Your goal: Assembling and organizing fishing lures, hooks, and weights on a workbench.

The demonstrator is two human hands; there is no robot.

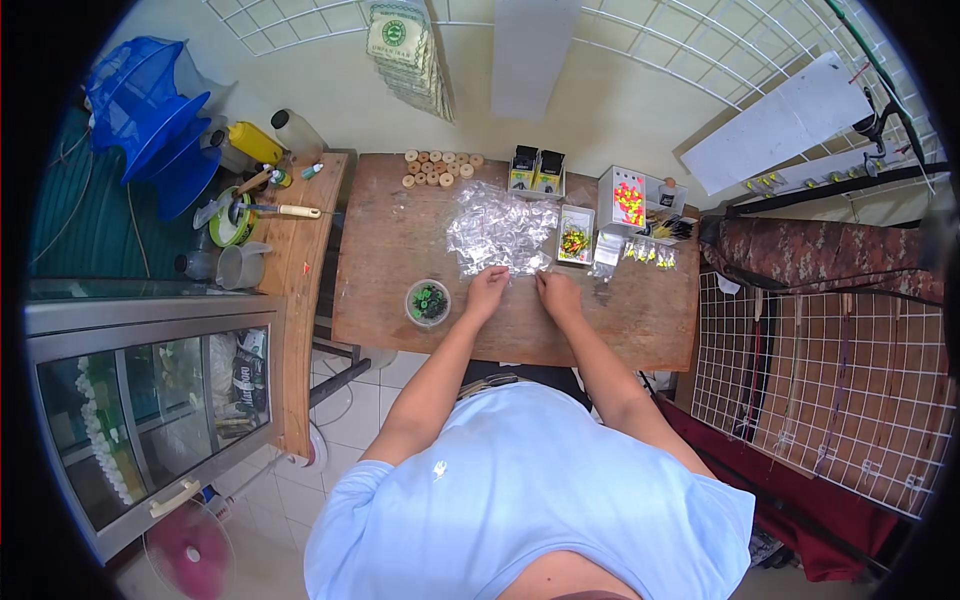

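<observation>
A flat spread of small clear plastic bags lies on the middle of the wooden table. At its near left edge my left hand is closed, its fingertips pinched against the plastic. My right hand is closed near the pile's right corner, knuckles up; whatever its fingers hold is too small to make out. Left of my left hand stands a round clear tub of green and black pieces. Beyond my right hand is a white box of small yellow, red and green pieces.
Cork-like wooden rounds line the far edge beside black-and-yellow packets. A white organiser with pink and yellow pieces stands at the far right, small filled bags before it. A side bench borders the left, a wire grid the right.
</observation>
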